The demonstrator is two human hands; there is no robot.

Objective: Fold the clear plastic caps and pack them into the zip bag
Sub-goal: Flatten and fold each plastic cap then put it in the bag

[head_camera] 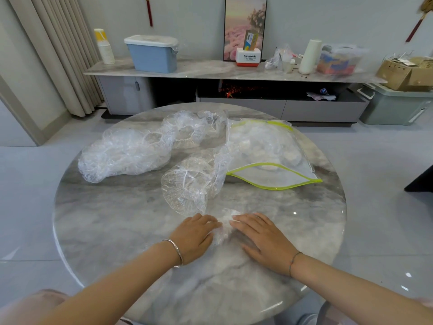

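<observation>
Round table [117,231] in view: loose caps [126,153] sprawl far left, and the zip bag [269,148] lies out to the right, green-edged mouth gaping toward the person (nearer the right hand [262,235] than the left hand [194,235]). Both hands lie flat, fingers straight, pressing the small folded cap [225,221] between them at near centre, the bag ahead-right of it.

A single wide-angle camera sits on the person's head, facing forward and tilted down over the round table [117,231]; the left hand [194,235] and right hand [263,236] reach in from the bottom edge and lie close beneath the lens, low in the frame. The table's far rim falls in the upper third; beyond it, farther off, the sideboard [210,70] and wall [199,24] fill the top.
</observation>
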